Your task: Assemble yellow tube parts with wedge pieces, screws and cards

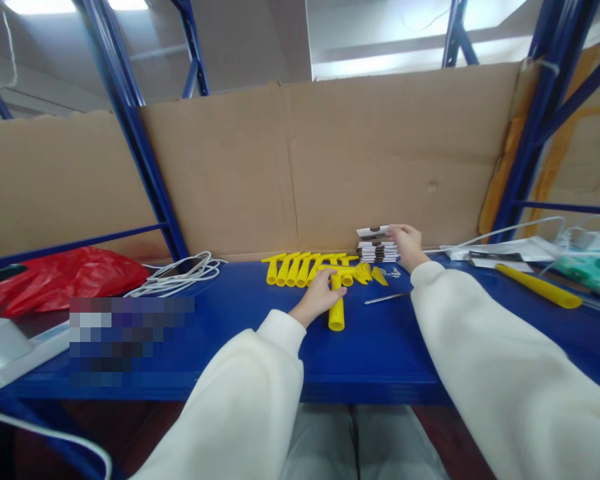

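My left hand (321, 297) is closed round the upper part of a yellow T-shaped handle (337, 316), whose round open end points toward me on the blue table. At the back, my right hand (407, 243) pinches the right end of a white packet with a dark spot (373, 232), just above a stack of similar packets (378, 252). Several yellow T-shaped handles (293, 272) lie in a row left of the stack. Small yellow pointed pieces (379, 276) and tiny metal parts (393, 273) lie in front of the stack.
A thin metal tool (386, 299) lies near my right sleeve. To the right are a yellow tube (540, 287) and a green-white packet (593, 272). White cable (180, 275), a red bag (75, 277) and a power strip (35, 350) occupy the left. Cardboard (220, 173) stands behind.
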`<state>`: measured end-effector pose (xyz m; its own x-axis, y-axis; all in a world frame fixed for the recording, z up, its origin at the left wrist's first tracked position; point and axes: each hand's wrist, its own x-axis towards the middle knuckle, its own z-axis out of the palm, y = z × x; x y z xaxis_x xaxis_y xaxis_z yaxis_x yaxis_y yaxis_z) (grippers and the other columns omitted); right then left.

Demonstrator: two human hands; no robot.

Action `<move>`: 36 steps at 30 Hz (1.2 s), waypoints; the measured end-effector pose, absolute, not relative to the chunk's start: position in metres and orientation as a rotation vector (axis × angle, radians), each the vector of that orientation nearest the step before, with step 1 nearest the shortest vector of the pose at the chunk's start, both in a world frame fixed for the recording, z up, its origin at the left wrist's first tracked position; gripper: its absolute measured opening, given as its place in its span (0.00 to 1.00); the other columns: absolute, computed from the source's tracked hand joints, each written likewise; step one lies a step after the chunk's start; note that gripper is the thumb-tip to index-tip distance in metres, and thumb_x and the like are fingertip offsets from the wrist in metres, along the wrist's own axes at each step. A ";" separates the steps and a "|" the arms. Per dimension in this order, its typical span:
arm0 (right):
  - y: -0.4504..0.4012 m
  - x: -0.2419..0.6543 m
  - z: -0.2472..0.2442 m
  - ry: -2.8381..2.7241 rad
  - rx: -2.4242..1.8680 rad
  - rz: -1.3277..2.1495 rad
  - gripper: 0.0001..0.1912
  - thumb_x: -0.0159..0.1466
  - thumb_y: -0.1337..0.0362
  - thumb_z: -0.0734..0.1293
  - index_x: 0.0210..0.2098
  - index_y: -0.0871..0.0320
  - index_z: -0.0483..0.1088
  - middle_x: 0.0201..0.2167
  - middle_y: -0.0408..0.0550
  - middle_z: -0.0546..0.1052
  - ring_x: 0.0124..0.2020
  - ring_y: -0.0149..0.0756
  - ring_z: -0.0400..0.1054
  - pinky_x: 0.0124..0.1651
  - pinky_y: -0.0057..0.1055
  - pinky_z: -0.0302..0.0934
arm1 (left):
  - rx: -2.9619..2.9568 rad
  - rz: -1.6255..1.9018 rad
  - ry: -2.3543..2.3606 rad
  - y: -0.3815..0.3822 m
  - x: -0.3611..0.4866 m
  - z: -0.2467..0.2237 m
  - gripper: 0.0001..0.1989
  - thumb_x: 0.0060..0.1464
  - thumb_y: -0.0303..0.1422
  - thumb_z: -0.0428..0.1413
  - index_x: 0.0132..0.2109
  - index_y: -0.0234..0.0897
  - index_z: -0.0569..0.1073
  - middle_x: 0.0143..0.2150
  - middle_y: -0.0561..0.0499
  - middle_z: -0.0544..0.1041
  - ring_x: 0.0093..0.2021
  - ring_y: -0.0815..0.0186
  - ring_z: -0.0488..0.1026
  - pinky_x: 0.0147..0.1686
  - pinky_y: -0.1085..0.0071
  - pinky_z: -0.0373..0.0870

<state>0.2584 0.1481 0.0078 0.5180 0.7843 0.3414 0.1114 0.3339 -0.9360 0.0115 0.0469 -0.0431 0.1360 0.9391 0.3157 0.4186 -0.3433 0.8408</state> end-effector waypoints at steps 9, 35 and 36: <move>0.098 0.261 0.003 -0.572 -0.788 0.870 0.11 0.61 0.73 0.67 0.27 0.56 0.63 0.23 0.39 0.74 0.27 0.27 0.73 0.30 0.22 0.67 | 1.672 1.239 1.309 0.039 0.011 -0.033 0.17 0.50 0.26 0.63 0.49 0.33 0.74 0.52 0.40 0.77 0.42 0.62 0.77 0.42 0.68 0.74; 0.053 0.236 -0.002 -1.011 -0.779 1.272 0.04 0.63 0.70 0.66 0.33 0.55 0.69 0.29 0.43 0.80 0.30 0.30 0.74 0.37 0.26 0.68 | 1.122 1.532 1.011 0.033 0.002 -0.006 0.04 0.50 0.26 0.61 0.34 0.34 0.74 0.25 0.54 0.74 0.22 0.72 0.70 0.24 0.77 0.66; 0.051 0.234 -0.002 -1.003 -0.777 1.294 0.05 0.64 0.70 0.65 0.32 0.55 0.70 0.28 0.43 0.80 0.29 0.30 0.73 0.37 0.26 0.68 | 1.098 1.548 0.998 0.034 0.003 -0.004 0.03 0.50 0.26 0.60 0.34 0.34 0.73 0.25 0.54 0.74 0.22 0.72 0.70 0.24 0.78 0.66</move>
